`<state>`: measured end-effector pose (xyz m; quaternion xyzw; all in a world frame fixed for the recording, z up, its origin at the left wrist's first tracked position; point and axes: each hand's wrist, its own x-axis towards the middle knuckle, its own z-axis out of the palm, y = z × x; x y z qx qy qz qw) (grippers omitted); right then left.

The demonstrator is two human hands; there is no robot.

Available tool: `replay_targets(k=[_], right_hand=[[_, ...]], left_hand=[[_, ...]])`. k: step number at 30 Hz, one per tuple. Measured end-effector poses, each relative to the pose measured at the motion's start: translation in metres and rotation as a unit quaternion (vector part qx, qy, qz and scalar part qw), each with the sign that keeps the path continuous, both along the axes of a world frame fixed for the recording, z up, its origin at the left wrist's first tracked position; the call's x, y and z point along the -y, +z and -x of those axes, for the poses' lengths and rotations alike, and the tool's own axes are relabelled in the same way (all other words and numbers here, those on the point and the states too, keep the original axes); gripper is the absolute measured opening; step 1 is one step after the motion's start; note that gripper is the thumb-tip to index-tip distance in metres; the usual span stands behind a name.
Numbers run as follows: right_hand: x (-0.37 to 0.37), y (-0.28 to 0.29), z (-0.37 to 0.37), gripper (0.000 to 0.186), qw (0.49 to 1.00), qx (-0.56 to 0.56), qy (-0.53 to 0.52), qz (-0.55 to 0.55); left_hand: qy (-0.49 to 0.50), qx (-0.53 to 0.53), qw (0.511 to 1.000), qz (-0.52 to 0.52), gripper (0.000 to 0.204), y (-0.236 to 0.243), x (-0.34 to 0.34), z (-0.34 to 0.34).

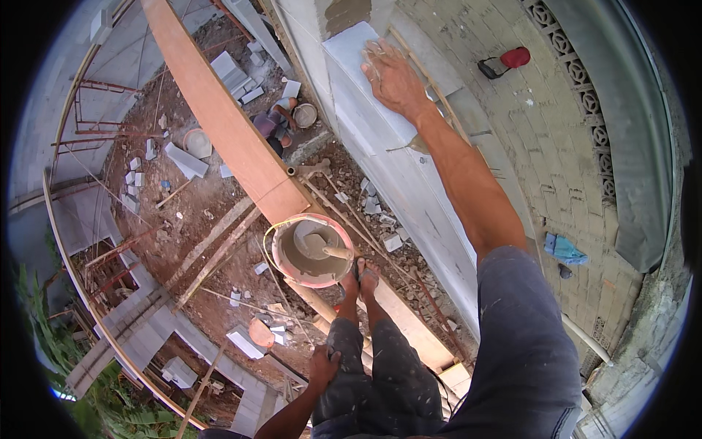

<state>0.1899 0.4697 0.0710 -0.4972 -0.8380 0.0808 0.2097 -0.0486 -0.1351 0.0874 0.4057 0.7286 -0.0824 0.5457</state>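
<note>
Right — pale grey block [365, 80] sits on top of the block wall [409, 183], at approx 12 o'clock from the person's knees, far end of the course. Right hand [393, 77] lies flat on its top face, fingers spread, palm down, gripping nothing. Left hand [323, 366] is down at 6 o'clock, resting on the left thigh, fingers curled loosely over the cloth; nothing in it. Hands well apart. Block looks like lightweight concrete: stiff, chalky, prob. moderate weight for its bulk, not slippery but dusty, and corners likely chip if knocked. Judgement: shift it by pressing flat on top or taking both long side faces w/ two hands — not by one corner. A patch of wet mortar [345, 13] shows just beyond it at 12 o'clock, so the bed may be soft and the block could slide a little under push. Mortar bucket [313, 250] w/ a trowel handle stands on the wooden plank [219, 117] at 10 o'clock, just beside the feet. Far below at 11 o'clock another person [274, 123] crouches among loose blocks. Long drop either side, so keep weight low.
</note>
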Motion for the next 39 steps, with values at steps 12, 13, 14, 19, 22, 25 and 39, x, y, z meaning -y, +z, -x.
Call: replay_targets(k=[12, 13, 14, 19, 22, 25, 39], right_hand=[[-0.008, 0.019, 0.009, 0.048, 0.996, 0.028, -0.004, -0.086], [-0.012, 0.045, 0.013, 0.048, 0.997, -0.028, -0.011, -0.065], [-0.011, 0.073, 0.021, 0.048, 0.995, -0.085, -0.018, -0.039], [0.01, -0.013, 0.003, 0.048, 0.998, 0.025, -0.006, -0.048], [0.007, -0.015, 0.008, 0.048, 0.998, 0.057, 0.01, -0.034], [0.01, -0.017, 0.009, 0.048, 0.998, 0.053, 0.007, -0.025], [-0.046, 0.073, 0.044, 0.044, 0.722, -0.685, -0.053, 0.076]], left_hand=[[0.021, -0.027, 0.997, -0.075, 0.029, -0.003, 0.011, -0.01], [0.027, -0.037, 0.996, -0.074, 0.028, -0.003, 0.011, -0.014], [0.037, -0.037, 0.996, -0.066, 0.028, -0.001, 0.012, -0.016], [0.014, -0.035, 0.997, -0.071, 0.025, 0.0, 0.003, -0.017], [0.002, -0.027, 0.996, -0.08, 0.026, -0.008, -0.002, -0.017], [0.026, -0.021, 0.996, -0.079, 0.029, -0.009, -0.009, -0.025], [0.023, -0.064, 0.995, -0.077, 0.032, -0.013, -0.006, -0.037]])
